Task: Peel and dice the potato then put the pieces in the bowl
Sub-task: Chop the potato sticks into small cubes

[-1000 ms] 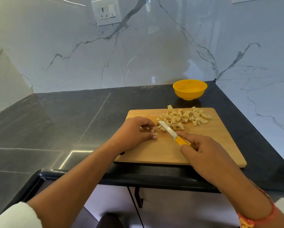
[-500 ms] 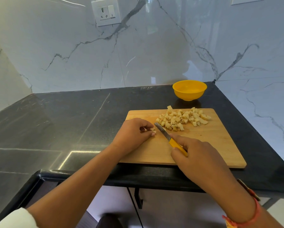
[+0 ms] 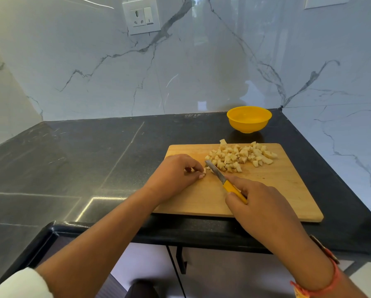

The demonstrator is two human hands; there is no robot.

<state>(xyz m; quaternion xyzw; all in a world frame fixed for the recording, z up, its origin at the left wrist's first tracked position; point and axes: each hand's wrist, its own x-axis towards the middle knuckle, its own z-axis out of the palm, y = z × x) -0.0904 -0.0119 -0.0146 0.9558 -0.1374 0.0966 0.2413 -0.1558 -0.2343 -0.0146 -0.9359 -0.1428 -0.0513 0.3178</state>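
Observation:
A pile of pale diced potato pieces [image 3: 240,157] lies on the far half of a wooden cutting board [image 3: 277,190]. My left hand [image 3: 176,176] rests on the board's left part, its fingertips pinching a small potato piece [image 3: 204,171]. My right hand [image 3: 260,201] grips a knife [image 3: 220,176] by its yellow handle. The blade points away, its tip between the small piece and the pile. A yellow bowl [image 3: 249,119] stands beyond the board by the wall and looks empty.
The board sits near the front edge of a dark stone counter [image 3: 94,158], which runs on to the left. Marble walls [image 3: 201,61] close in behind and at the right. A wall socket [image 3: 141,16] is high on the back wall.
My right hand has pulled the knife a little back and to the left. The blade's tip now lies beside the piece under my left fingers. My left hand has stayed put.

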